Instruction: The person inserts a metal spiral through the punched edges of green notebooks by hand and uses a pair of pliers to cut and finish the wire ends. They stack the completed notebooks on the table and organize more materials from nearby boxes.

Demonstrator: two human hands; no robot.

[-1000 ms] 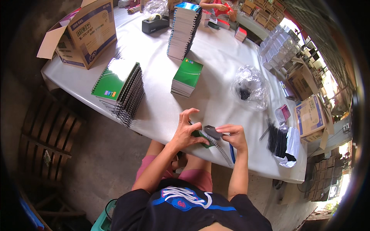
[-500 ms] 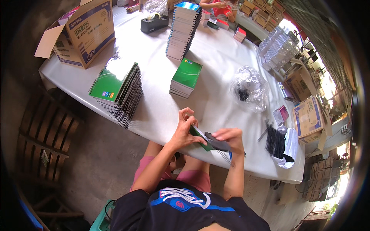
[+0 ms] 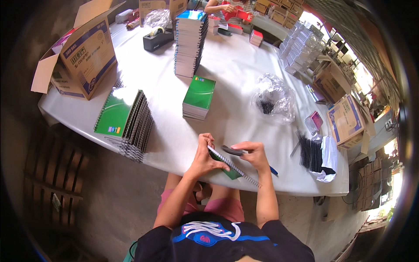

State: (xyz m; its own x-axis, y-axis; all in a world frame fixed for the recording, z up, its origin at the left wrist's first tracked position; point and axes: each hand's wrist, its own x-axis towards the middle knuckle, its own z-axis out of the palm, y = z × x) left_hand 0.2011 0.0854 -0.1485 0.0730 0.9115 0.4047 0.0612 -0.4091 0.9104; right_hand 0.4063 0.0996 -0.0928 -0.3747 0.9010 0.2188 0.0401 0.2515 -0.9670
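Left hand (image 3: 204, 158) grips the near end of a green spiral notebook (image 3: 228, 167), fingers curled over its edge; right hand (image 3: 252, 156) pinches a dark plier-like tool (image 3: 233, 151) at the notebook's wire spine, fingers closed round the handle. Notebook held tilted, just above the near edge of the white table (image 3: 235, 78), over the person's lap. Bare tabletop lies directly ahead of the hands. Left, near the table edge: a leaning row of green spiral notebooks (image 3: 126, 120). Ahead: a short stack of green notebooks (image 3: 198, 97), behind it a tall stack (image 3: 189, 43). Right: a crumpled clear plastic bag (image 3: 273, 97) and a bundle of black binding coils (image 3: 310, 153), near the right hand. Far left corner: open cardboard box (image 3: 85, 54). Tape dispenser (image 3: 158, 39) beyond. Another person's hands (image 3: 227, 8) at the far end. Cartons stand on the floor to the right.
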